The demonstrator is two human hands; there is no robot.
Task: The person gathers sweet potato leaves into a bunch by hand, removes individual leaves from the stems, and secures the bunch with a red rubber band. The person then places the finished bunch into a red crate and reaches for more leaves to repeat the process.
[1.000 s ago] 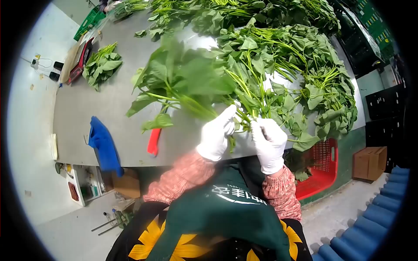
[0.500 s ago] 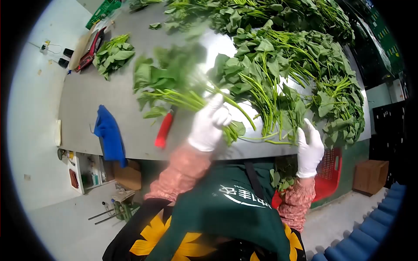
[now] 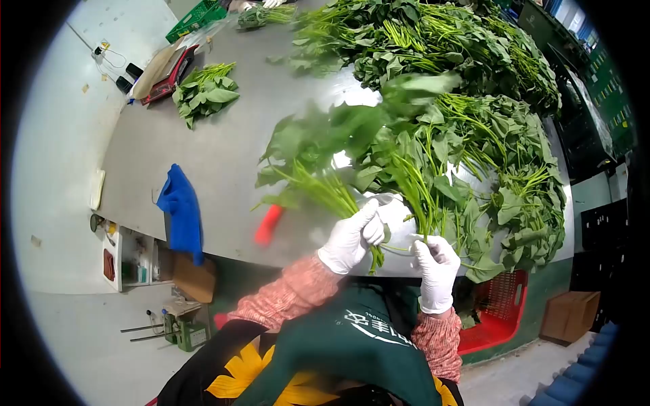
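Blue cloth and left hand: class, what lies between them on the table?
In the head view, a blurred red handle lies on the table between the blue cloth and the left hand.

this looks like a produce packing room or small vegetable workshop. a broad, smooth grey metal counter [image 3: 230,169] carries large heaps of leafy green stems [image 3: 521,196], far more than a home kitchen would use, and a small tidy green bundle [image 3: 206,95] lies apart on it. crates suit bulk handling: a green slatted plastic crate [image 3: 195,20] at the far left, a red perforated plastic basket [image 3: 503,298] below the counter, and black plastic crates [image 3: 599,233] beside a plain brown cardboard box [image 3: 571,316]. the person wears a dark green apron with white lettering [image 3: 332,352] and thin white gloves [image 3: 438,271]; another white-gloved hand [image 3: 273,3] shows at the far edge.
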